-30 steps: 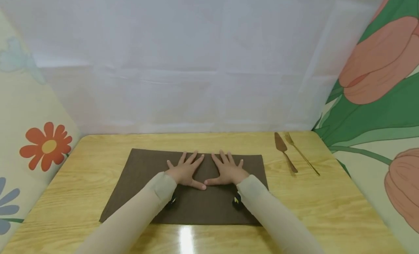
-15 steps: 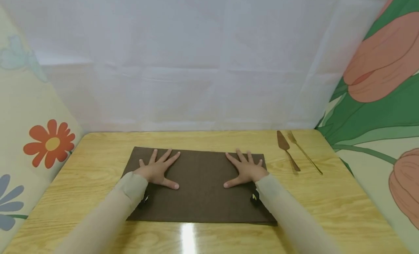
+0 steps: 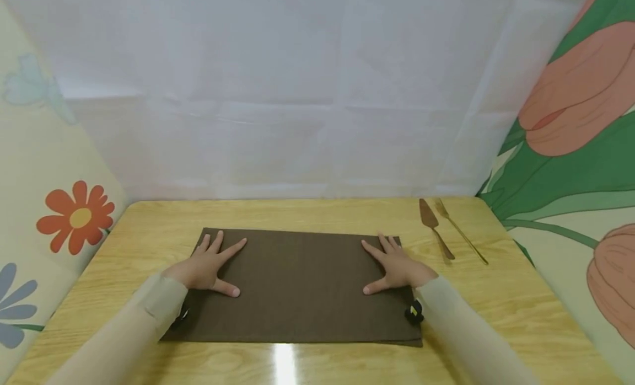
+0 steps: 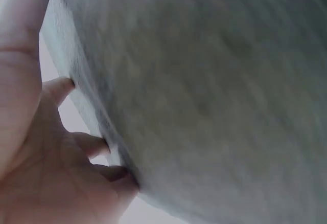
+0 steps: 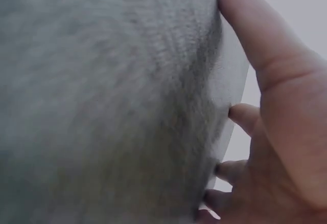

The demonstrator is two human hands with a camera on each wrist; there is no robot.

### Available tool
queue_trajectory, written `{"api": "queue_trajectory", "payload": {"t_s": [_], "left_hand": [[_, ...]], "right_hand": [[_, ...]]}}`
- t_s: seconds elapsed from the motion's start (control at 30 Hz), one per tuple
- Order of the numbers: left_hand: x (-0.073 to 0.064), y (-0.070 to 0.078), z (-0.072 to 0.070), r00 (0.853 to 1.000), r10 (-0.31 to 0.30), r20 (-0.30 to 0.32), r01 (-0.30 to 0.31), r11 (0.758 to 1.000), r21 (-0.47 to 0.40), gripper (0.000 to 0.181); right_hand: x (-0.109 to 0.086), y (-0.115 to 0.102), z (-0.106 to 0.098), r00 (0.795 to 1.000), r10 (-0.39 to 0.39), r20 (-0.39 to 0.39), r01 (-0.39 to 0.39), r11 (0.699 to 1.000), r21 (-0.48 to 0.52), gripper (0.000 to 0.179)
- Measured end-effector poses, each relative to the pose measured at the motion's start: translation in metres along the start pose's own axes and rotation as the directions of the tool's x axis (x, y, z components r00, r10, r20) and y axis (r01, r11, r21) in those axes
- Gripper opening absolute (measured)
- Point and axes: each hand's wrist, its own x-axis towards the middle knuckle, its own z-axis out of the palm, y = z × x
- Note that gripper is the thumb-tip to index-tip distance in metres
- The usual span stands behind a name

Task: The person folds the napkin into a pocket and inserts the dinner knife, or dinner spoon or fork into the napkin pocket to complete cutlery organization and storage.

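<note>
A dark brown folded cloth (image 3: 297, 288) lies flat on the wooden table, its long sides running left to right. At its left end my left hand (image 3: 205, 266) rests with fingers spread, fingertips and thumb on the fabric. My right hand (image 3: 397, 266) mirrors it at the right end, fingers also splayed on the cloth. In the left wrist view the fingertips of the left hand (image 4: 61, 168) touch the cloth's surface (image 4: 204, 106), the palm raised off it. The right wrist view has the right hand (image 5: 286, 116) likewise touching by fingertips and thumb.
Right of the cloth lie a copper-coloured cake server (image 3: 429, 217) and a thin gold fork (image 3: 458, 230), side by side. The wooden table (image 3: 496, 319) meets a white fabric backdrop (image 3: 297, 98) at its far edge. Flower-printed panels stand on both sides.
Both hands have slid apart across the cloth, from near its middle out to its left and right ends. The lower right corner shows a second layer peeking out.
</note>
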Motion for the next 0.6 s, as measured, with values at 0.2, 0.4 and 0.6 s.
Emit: {"api": "queue_trajectory", "payload": {"t_s": [0.2, 0.4, 0.6], "left_hand": [[-0.013, -0.011, -0.002, 0.999, 0.031, 0.009, -0.031, 0.999, -0.013, 0.119], [-0.014, -0.019, -0.008, 0.998, -0.059, 0.016, 0.058, 0.997, 0.051, 0.123], [-0.013, -0.023, -0.014, 0.997, -0.083, 0.004, 0.082, 0.991, 0.103, 0.124]], "right_hand": [[-0.023, 0.003, -0.002, 0.997, -0.025, 0.079, 0.021, 0.998, 0.052, 0.117], [-0.034, 0.010, -0.007, 0.991, -0.044, 0.126, 0.046, 0.999, -0.017, 0.121], [-0.026, 0.019, -0.013, 0.995, -0.037, 0.098, 0.041, 0.999, -0.034, 0.122]]}}
